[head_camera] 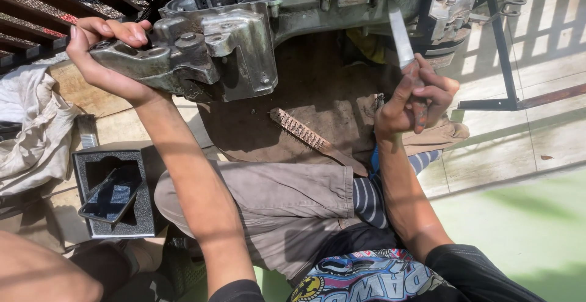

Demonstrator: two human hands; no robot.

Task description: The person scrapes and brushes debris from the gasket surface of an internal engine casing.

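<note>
1. Gripping a flat metal blade [401, 36] by its handle, the right hand [415, 100] is closing all its fingers [400, 97] around the grip, thumb pressing along the side; the blade is pointing up and slightly left from the fist.
2. Clamping the near-left lug of the grey metal engine casing [244, 39], the left hand [104, 52] is wrapping its fingers [119, 30] over the top of the lug while the palm is bracing underneath.
3. Lying across the top of the view with its long axis running left to right, the casing is sitting directly above both hands; the blade tip is meeting its lower edge toward the right end, so the right hand is the nearer one to that contact spot, with the left steadying the opposite end.
4. Resting on a brown cloth [293, 107] over the person's lap, a wire brush [311, 138] is lying diagonally between the 2 forearms, untouched.
5. Sitting on the floor to the left, an open dark foam-lined box [116, 192] is holding a flat black item, beside a crumpled pale rag [30, 125].
</note>
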